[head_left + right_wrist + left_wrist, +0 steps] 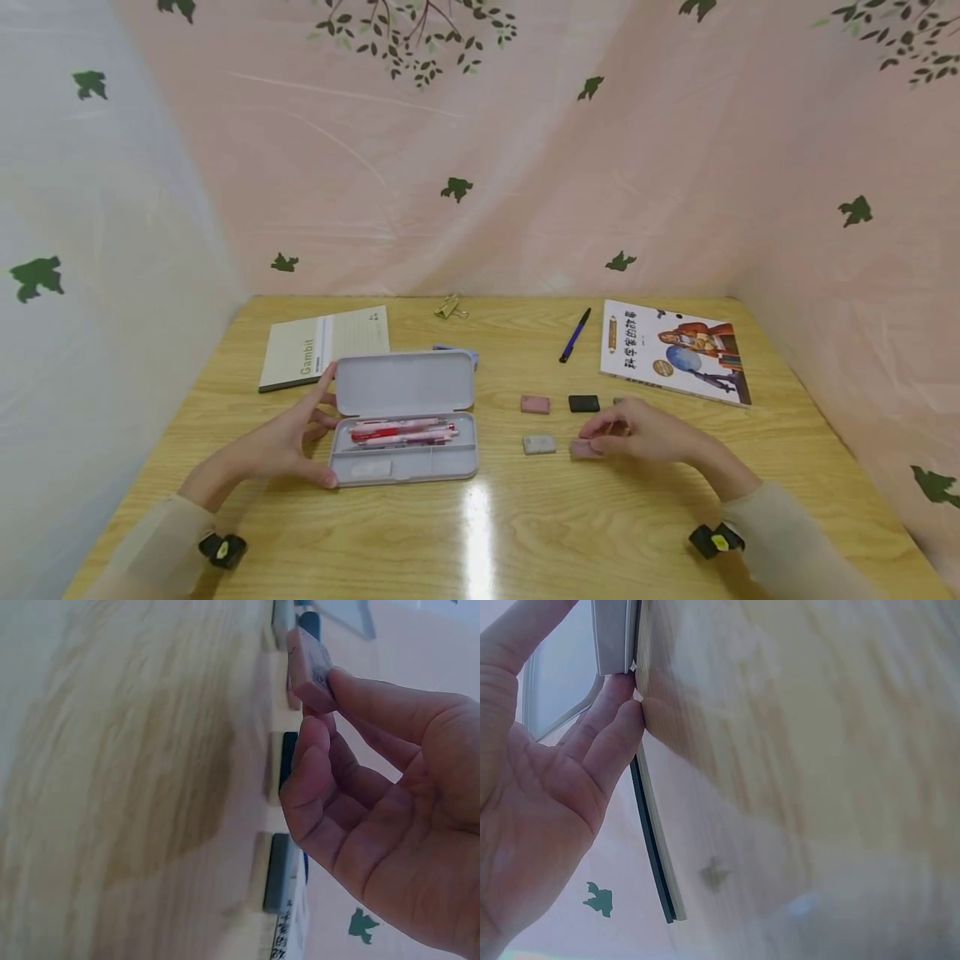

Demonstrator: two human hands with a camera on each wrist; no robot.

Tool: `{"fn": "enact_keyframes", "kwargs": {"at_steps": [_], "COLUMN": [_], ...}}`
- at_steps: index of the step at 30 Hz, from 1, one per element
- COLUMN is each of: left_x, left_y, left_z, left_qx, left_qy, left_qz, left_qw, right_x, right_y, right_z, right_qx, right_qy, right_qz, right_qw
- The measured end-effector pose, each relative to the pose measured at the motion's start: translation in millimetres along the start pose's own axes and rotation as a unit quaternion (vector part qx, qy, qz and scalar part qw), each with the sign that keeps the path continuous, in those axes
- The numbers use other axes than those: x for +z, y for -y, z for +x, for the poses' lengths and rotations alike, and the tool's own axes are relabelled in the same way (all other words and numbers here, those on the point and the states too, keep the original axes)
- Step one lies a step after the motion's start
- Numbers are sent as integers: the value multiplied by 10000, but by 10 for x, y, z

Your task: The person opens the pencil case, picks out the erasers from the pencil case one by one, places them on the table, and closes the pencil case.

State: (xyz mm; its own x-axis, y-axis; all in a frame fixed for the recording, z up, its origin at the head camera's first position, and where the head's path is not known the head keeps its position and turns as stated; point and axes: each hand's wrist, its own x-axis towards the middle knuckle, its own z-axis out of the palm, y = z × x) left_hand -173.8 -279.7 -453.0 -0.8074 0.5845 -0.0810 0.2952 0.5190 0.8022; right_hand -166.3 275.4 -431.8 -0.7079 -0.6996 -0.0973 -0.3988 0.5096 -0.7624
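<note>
A light grey pencil case (405, 383) lies with its lid up. My left hand (288, 437) holds it at the left side, thumb at the front corner and fingers by the lid's edge and behind. Inside, several pink and red pens (401, 431) fill the back compartment, and a white eraser (372, 469) lies in the front one. Between thumb and fingertips, my right hand (648, 429) pinches a pinkish block eraser (311, 671), close over the table. Near that hand lie a pale grey eraser (539, 444), a pink eraser (535, 404), a black eraser (584, 403) and a partly hidden grey eraser (277, 874).
At the back left a Gambit notebook (326, 346) lies on the wooden table (570, 542), near a gold binder clip (450, 307). A blue object (474, 357) shows behind the lid. A blue pen (575, 335) and an illustrated book (675, 354) lie at the back right.
</note>
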Motion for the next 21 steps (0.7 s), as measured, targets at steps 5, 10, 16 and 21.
{"fn": "enact_keyframes", "kwargs": {"at_steps": [5,10,16,21], "left_x": [-5,-3,-2,-2], "left_y": [-23,-37,-37,-43], "left_z": [-3,-8,-11,-14], "left_qx": [23,30,4,3], "left_qy": [3,-16,-14,-8], "left_qz": [-14,-23,-117,-119], "left_qw": [10000,10000,9999,9999], "right_x": [-8,3,4,3], "right_y": [-76,-130,-92,42], "right_z": [-37,-37,-27,52], "right_qx": [164,254,407,340], "right_qy": [53,-233,-370,-662], "right_qz": [99,-193,-194,-263], "right_qw": [9998,9992,9983,9969]}}
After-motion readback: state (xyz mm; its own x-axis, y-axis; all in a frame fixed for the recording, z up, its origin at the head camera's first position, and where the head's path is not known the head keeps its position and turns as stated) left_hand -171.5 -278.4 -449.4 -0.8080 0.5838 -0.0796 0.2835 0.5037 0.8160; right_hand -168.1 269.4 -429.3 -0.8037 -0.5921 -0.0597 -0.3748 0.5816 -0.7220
